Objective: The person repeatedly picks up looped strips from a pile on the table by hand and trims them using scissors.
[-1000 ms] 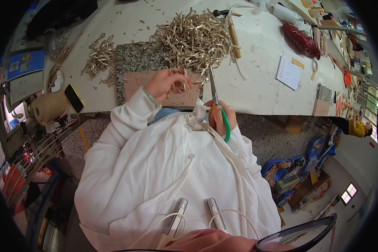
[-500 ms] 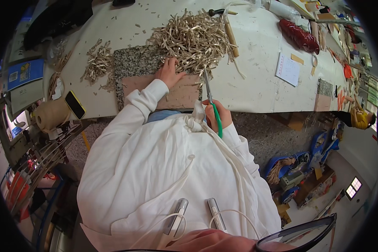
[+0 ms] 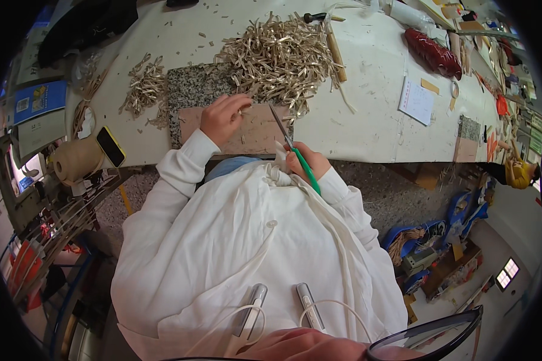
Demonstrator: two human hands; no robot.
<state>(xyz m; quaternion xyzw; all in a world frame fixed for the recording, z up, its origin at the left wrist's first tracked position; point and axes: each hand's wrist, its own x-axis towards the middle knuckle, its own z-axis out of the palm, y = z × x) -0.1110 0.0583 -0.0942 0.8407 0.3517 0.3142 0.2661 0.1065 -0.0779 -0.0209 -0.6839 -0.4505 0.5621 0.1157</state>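
Observation:
My right hand is closed round the green handles of a pair of scissors. The blades look nearly shut and point up and left over the pinkish-brown board. My left hand is above the left part of this board, fingers bent to the right. A small pale-gold strip shows between its thumb and fingers; most of it is hidden. Just beyond both hands lies a big heap of shiny pale-gold looped strips, partly on a speckled granite slab. Another, smaller heap of strips lies left of the slab.
Left on the table are a phone, a cone of tan cord and a blue packet. A hammer lies beside the big heap. Farther right are a notepad and a dark red bundle. Another person is at far right.
My left hand has drawn back from the edge of the big heap, toward me and slightly left. The scissors have tilted, their tips swinging left.

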